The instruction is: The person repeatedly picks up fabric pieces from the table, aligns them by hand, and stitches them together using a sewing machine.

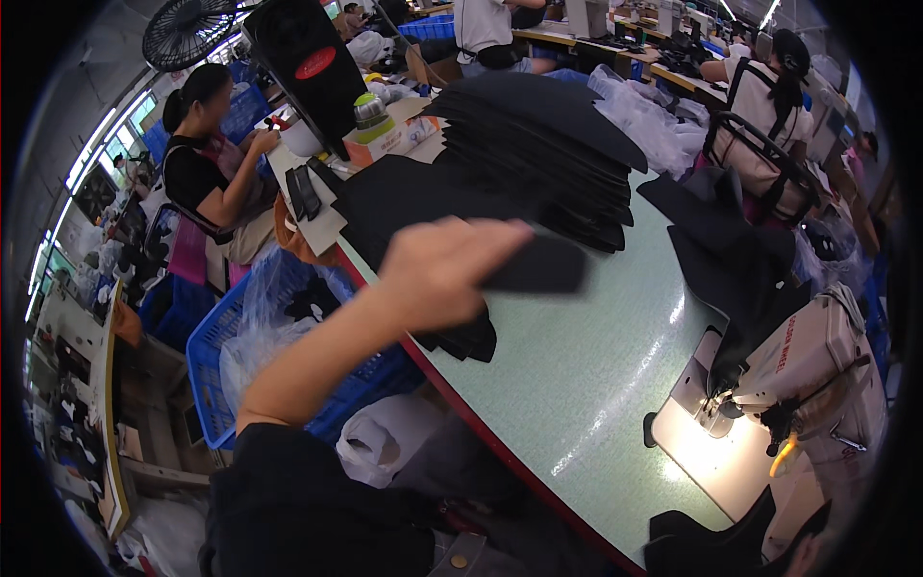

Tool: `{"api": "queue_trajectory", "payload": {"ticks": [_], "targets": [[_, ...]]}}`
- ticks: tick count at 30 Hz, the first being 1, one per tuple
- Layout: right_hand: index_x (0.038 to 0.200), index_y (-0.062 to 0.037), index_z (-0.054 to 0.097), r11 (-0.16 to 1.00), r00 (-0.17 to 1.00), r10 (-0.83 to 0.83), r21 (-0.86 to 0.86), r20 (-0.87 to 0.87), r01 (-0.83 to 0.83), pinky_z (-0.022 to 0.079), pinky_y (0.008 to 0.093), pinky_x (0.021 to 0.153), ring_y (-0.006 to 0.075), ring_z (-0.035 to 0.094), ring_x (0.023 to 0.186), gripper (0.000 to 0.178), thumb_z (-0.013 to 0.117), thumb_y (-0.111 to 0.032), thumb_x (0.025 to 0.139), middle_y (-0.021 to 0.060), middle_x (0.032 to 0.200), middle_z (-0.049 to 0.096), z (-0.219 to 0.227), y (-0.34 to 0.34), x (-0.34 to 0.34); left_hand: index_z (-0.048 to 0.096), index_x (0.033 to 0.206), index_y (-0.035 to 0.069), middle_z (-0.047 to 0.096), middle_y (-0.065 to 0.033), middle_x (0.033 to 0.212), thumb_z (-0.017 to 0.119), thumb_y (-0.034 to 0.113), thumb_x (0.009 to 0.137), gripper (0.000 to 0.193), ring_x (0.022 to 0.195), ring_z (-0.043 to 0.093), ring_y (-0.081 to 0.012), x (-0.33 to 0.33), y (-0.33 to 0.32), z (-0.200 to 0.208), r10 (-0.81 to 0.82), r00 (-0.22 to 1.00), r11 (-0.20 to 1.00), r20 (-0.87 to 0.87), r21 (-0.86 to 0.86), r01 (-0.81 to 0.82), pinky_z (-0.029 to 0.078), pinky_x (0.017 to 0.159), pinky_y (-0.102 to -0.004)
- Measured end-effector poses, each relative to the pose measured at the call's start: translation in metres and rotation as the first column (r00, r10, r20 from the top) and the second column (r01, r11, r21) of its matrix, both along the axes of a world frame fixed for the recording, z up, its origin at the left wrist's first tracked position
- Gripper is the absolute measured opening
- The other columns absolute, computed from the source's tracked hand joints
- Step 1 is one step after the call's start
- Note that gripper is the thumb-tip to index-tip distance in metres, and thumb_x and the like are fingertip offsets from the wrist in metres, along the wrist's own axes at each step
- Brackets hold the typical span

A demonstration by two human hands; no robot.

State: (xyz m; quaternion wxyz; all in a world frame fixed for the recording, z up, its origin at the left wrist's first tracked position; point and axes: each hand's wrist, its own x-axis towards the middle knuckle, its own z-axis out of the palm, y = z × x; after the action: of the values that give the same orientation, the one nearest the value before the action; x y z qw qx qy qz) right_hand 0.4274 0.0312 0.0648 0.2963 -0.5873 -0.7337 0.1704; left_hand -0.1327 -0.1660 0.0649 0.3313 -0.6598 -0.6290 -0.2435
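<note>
At the left, a blue plastic basket with an open-lattice wall (pixel 200 370) is set below the table, with clear plastic film heaped in it. Over the table's left edge, the bare left hand (pixel 433 269) is held with its fingers drawn together and pointed right. Just beneath them a flat black rounded-end piece (pixel 548 266) is seen; it seems to be pinched, but both are blurred, so the grip cannot be told for sure. Behind, at the far side, a tall layered stack of black cut pieces (pixel 538 144) is fanned across the pale green tabletop (pixel 567 385).

For good handling, a single layer is best taken by its edge, with the stack left square and the limp material kept from folding.

Farther right, a white sewing machine with a lit needle area (pixel 812 351) is placed, its bed best kept free of stray layers. At the near right, a curved black cut piece (pixel 707 545) is laid beside the barely shown right hand (pixel 804 556); whether its fingers are spread or closed cannot be told.
</note>
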Motion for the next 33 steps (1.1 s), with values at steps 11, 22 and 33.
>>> {"api": "queue_trajectory", "payload": {"ticks": [11, 22, 33], "targets": [[0.137, 0.0027, 0.035, 0.863, 0.788, 0.497, -0.115, 0.365, -0.491, 0.048, 0.0332, 0.077, 0.0324, 0.058, 0.081, 0.064, 0.063, 0.003, 0.078, 0.0212, 0.097, 0.059, -0.054, 0.006, -0.159, 0.055, 0.083, 0.001, 0.058, -0.0134, 0.069, 0.055, 0.036, 0.091, 0.036, 0.065, 0.062, -0.0329, 0.188, 0.107, -0.025, -0.41, 0.638, 0.206, 0.651, -0.616, 0.761, 0.047, 0.052, -0.0427], [0.118, -0.0084, 0.062, 0.749, 0.722, 0.628, 0.027, 0.292, -0.662, 0.05, 0.0319, 0.077, 0.0249, 0.064, 0.082, 0.032, 0.063, -0.008, 0.086, 0.0132, 0.094, 0.067, -0.069, 0.011, -0.16, 0.044, 0.123, -0.013, 0.045, -0.0242, 0.127, 0.071, 0.048, 0.07, 0.085, 0.117, 0.042, -0.0348, 0.18, 0.124, -0.055, -0.464, 0.819, 0.493, 0.337, -0.67, 0.555, 0.039, 0.1, -0.0394], [0.119, -0.0082, 0.061, 0.719, 0.715, 0.658, 0.087, 0.236, -0.69, 0.046, 0.0334, 0.058, 0.024, 0.053, 0.058, 0.042, 0.057, 0.008, 0.081, 0.0103, 0.068, 0.054, -0.073, 0.014, -0.163, 0.043, 0.129, -0.003, 0.042, -0.024, 0.126, 0.072, 0.041, 0.073, 0.077, 0.124, 0.037, -0.0401, 0.171, 0.128, -0.044, -0.394, 0.797, 0.395, 0.457, -0.699, 0.596, 0.038, 0.101, -0.0439]]}}
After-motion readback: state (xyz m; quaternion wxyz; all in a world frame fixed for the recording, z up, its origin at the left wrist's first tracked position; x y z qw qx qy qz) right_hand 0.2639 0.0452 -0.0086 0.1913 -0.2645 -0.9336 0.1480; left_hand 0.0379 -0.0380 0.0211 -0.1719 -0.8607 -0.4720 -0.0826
